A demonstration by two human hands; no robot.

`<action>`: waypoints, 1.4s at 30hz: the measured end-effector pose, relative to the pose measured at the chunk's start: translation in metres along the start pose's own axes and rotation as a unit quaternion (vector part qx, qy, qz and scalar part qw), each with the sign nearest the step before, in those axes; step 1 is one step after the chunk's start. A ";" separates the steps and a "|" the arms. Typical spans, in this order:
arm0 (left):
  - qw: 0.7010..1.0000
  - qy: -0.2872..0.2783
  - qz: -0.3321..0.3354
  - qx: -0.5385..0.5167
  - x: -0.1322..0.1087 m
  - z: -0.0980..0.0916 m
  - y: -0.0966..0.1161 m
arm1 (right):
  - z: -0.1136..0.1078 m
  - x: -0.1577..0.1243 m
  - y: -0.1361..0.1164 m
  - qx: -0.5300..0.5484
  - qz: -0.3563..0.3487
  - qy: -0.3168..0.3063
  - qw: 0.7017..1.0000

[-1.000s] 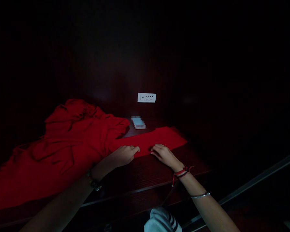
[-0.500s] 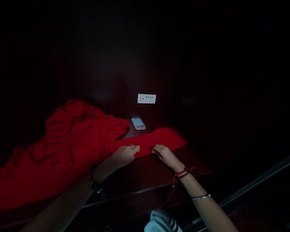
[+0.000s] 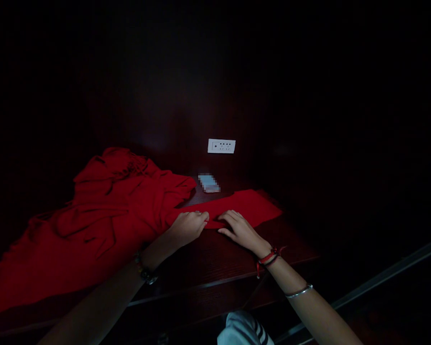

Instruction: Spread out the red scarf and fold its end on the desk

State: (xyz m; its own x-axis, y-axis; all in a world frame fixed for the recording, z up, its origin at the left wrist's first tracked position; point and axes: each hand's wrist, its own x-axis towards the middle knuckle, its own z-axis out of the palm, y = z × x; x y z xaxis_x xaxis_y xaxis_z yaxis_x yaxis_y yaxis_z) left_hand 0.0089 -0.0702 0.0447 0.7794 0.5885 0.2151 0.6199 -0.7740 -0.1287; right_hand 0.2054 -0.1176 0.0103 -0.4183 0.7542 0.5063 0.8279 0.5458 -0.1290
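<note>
Red cloth (image 3: 249, 207) lies long-axis left-right across table (image 3: 219, 261); left hand (image 3: 187, 227) curled at its near hem, grip unclear; right hand (image 3: 239, 229) flat, open, pressing alongside.

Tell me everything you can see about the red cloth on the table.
The red cloth is a large, soft, plain fabric lying on the dark wooden table. Its left part is bunched in deep folds; its right end is smoothed into a flat, folded strip. The left hand rests curled on the strip's near edge, and the right hand presses flat beside it.
</note>
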 end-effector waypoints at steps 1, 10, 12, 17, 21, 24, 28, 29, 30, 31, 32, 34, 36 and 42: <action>1.000 0.001 0.000 -0.001 0.000 0.001 0.000 | 0.003 0.004 -0.004 -0.003 -0.003 -0.003 1.000; 1.000 0.013 -0.028 0.000 -0.006 -0.001 0.009 | 0.020 0.011 -0.001 0.082 0.027 0.029 0.996; 0.998 0.024 -0.054 0.015 -0.008 -0.002 0.008 | 0.019 0.009 0.004 0.099 0.036 0.051 0.993; 0.987 0.040 -0.144 0.056 -0.020 -0.018 -0.022 | 0.015 0.009 0.013 0.121 0.066 0.096 0.986; 0.995 0.022 -0.097 0.023 -0.031 -0.042 -0.060 | 0.015 0.010 0.014 0.125 0.056 0.094 0.986; 0.993 -0.077 0.021 -0.091 -0.038 -0.059 -0.081 | 0.016 0.010 0.014 0.118 0.045 0.072 0.989; 0.973 -0.192 0.012 -0.126 -0.047 -0.067 -0.087 | 0.016 0.008 0.011 0.112 0.023 0.034 0.993; 0.971 -0.210 -0.004 -0.115 -0.048 -0.065 -0.083 | 0.016 0.008 0.011 0.112 0.017 0.023 0.993; 0.970 -0.220 -0.013 -0.105 -0.049 -0.063 -0.077 | 0.017 0.007 0.010 0.111 0.013 0.012 0.994; 0.971 -0.219 -0.015 -0.099 -0.048 -0.059 -0.069 | 0.016 0.006 0.009 0.110 0.011 0.001 0.994; 0.974 -0.208 -0.011 -0.095 -0.046 -0.056 -0.059 | 0.016 0.005 0.007 0.109 0.010 -0.008 0.994; 0.983 -0.161 0.006 -0.087 -0.039 -0.050 -0.035 | 0.014 0.003 0.005 0.110 0.009 -0.022 0.994; 0.990 -0.122 0.012 -0.070 -0.030 -0.047 -0.014 | 0.011 0.002 0.002 0.117 0.008 -0.026 0.993; 0.993 -0.096 0.034 -0.055 -0.016 -0.034 -0.005 | 0.005 -0.001 0.001 0.117 0.019 -0.015 0.993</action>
State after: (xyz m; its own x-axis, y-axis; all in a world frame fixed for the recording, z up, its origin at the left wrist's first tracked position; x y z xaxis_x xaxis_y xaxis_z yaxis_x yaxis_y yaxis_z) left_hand -0.0096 -0.0840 0.0750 0.8286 0.5595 0.0192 0.5598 -0.8282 -0.0282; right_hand 0.2047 -0.1159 0.0058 -0.4019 0.7841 0.4729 0.7348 0.5843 -0.3444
